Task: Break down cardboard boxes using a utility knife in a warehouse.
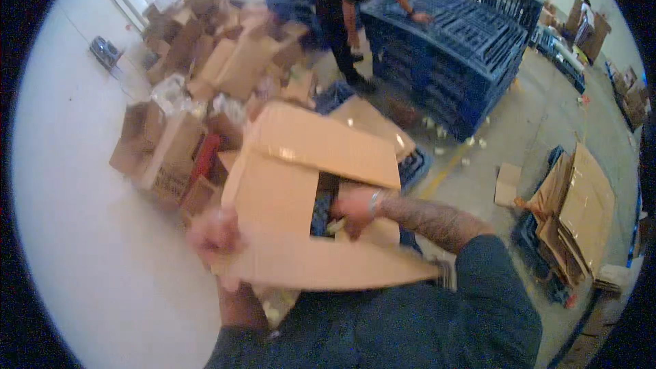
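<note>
A large tan cardboard box [280, 191] is held in front of my body, its flaps partly spread around a gap in the middle. Blue lattice shows through that gap. At the box's left edge, my left hand [217, 232] is closed on the cardboard, smeared by motion. My right hand [355, 210] reaches over the box from the right, a pale band at its wrist. Its fingers curl at the inner edge of the right flap, beside the gap; their tips are partly hidden and blurred.
Loose cardboard boxes [232, 61] are heaped at the far left beside a white wall [75, 164]. A person [342, 14] stands ahead, one hand on a stack of blue plastic pallets [444, 48]. Flattened cardboard [584, 198] leans at the right. Pale scraps litter the floor.
</note>
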`<state>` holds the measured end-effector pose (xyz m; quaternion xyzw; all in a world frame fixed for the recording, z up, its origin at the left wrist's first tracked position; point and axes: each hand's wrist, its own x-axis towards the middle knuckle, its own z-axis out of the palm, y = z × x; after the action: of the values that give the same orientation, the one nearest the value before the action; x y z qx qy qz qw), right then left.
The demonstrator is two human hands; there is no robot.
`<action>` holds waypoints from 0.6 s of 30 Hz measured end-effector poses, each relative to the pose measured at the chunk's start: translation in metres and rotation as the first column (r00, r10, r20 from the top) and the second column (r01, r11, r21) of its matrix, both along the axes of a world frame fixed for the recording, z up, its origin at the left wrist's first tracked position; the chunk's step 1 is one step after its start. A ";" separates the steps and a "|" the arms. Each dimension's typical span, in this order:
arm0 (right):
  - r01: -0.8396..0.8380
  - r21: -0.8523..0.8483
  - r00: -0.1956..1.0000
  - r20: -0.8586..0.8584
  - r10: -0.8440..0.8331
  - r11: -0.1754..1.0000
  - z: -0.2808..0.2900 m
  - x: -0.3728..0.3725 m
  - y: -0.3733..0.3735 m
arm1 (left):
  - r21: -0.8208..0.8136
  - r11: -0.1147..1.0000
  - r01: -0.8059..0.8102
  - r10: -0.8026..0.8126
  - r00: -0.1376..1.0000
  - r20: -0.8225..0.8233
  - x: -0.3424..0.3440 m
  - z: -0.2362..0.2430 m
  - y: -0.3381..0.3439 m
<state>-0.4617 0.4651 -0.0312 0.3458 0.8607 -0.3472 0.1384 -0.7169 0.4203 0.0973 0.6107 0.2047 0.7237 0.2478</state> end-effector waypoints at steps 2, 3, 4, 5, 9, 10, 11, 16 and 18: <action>-0.143 0.050 0.990 0.013 0.143 0.988 -0.029 -0.012 0.007 | -0.206 0.917 0.341 -0.303 0.933 0.197 -0.036 -0.016 -0.001; -0.127 0.194 0.991 -0.025 0.135 0.973 0.003 -0.013 0.001 | 0.056 0.945 0.321 -0.301 0.926 -0.228 -0.042 -0.002 0.007; -0.120 0.207 0.991 -0.040 0.131 0.971 0.028 -0.008 0.001 | -0.332 0.927 0.177 -0.250 0.949 -0.193 -0.072 -0.007 -0.005; -0.136 0.251 0.982 -0.091 0.163 0.958 0.025 -0.007 -0.002 | -0.393 0.904 0.168 -0.266 0.941 -0.210 -0.086 -0.011 -0.008; -0.193 0.390 0.965 -0.087 0.245 0.900 0.009 -0.022 -0.033 | -0.789 0.613 -0.050 -0.434 0.813 -0.389 -0.169 -0.054 -0.009; -0.185 0.362 0.978 -0.022 0.206 0.914 -0.006 -0.027 -0.033 | -0.775 0.630 -0.057 -0.425 0.810 -0.405 -0.171 -0.048 -0.001; -0.170 0.331 0.985 0.044 0.165 0.928 -0.017 -0.031 -0.032 | -0.943 0.317 0.103 -0.647 0.751 -0.135 -0.171 -0.041 0.005; -0.063 0.427 0.998 0.005 0.067 0.902 -0.045 -0.061 -0.029 | -0.657 0.390 -0.645 -0.897 -0.104 -0.430 -0.109 -0.058 0.063; -0.030 0.439 0.999 -0.013 0.039 0.898 -0.052 -0.066 -0.029 | -0.527 0.397 -0.751 -0.906 -0.228 -0.358 -0.076 -0.068 0.082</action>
<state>-0.5282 0.4362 -0.0830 0.3490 0.9241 -0.1458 0.0538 -0.7934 0.5027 0.0298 0.6452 0.5691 -0.3843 0.3349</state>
